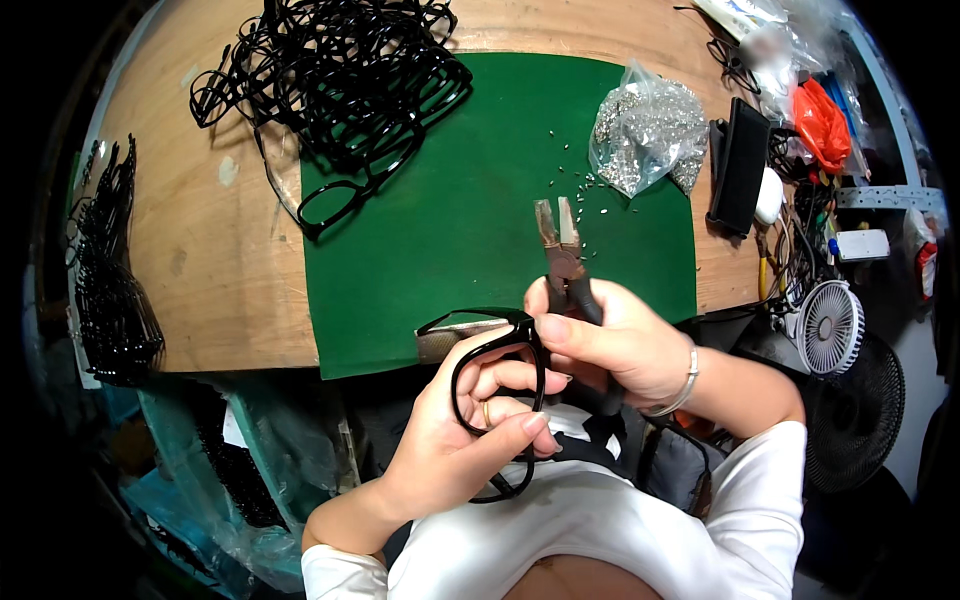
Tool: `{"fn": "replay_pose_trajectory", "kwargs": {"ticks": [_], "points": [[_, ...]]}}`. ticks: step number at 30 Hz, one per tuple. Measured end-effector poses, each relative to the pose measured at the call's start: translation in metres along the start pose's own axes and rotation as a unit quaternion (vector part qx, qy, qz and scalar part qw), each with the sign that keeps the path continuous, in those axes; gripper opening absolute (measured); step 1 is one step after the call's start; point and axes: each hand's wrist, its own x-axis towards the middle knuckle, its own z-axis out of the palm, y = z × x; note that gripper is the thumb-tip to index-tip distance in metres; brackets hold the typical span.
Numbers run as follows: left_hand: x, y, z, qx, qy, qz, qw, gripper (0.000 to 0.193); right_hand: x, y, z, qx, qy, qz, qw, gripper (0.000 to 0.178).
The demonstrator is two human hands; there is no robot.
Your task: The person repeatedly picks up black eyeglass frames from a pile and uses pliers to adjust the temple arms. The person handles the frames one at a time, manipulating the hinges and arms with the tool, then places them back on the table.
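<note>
My left hand (455, 430) grips a black eyeglass frame (497, 350) by its rim, just in front of the table's near edge. My right hand (620, 345) holds a pair of flat-nose pliers (560, 250); its jaws point away from me over the green mat (450, 210) and stand slightly apart. My right thumb rests against the frame's upper corner. Tiny metal parts (585, 185) lie scattered on the mat just beyond the pliers.
A heap of black eyeglass frames (340, 70) lies at the mat's far left corner. A clear bag of small metal parts (650, 130) sits at the far right. More frames (110, 280) stand stacked at the left edge. A small white fan (828, 325) and clutter are at the right.
</note>
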Motion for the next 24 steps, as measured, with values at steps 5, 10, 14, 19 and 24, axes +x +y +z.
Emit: {"fn": "replay_pose_trajectory", "kwargs": {"ticks": [5,10,14,19,24], "points": [[-0.014,0.010,-0.014,-0.007,-0.021,-0.025,0.999,0.047,-0.015,-0.014,-0.024,-0.362,-0.047,0.023,0.931,0.028],[-0.015,0.011,-0.010,0.007,-0.013,-0.048,0.999,0.042,-0.023,-0.018,-0.015,-0.472,-0.140,0.042,0.870,0.047],[-0.014,0.011,-0.008,0.012,0.012,-0.049,0.999,0.041,-0.020,-0.027,-0.013,-0.502,-0.153,0.054,0.849,0.044],[-0.014,0.009,-0.009,0.023,-0.038,-0.058,0.997,0.041,-0.020,-0.031,-0.010,-0.545,-0.133,0.018,0.828,0.043],[-0.010,0.005,-0.003,0.027,-0.012,-0.060,0.998,0.042,-0.023,-0.017,-0.008,-0.631,-0.015,-0.038,0.775,0.035]]}}
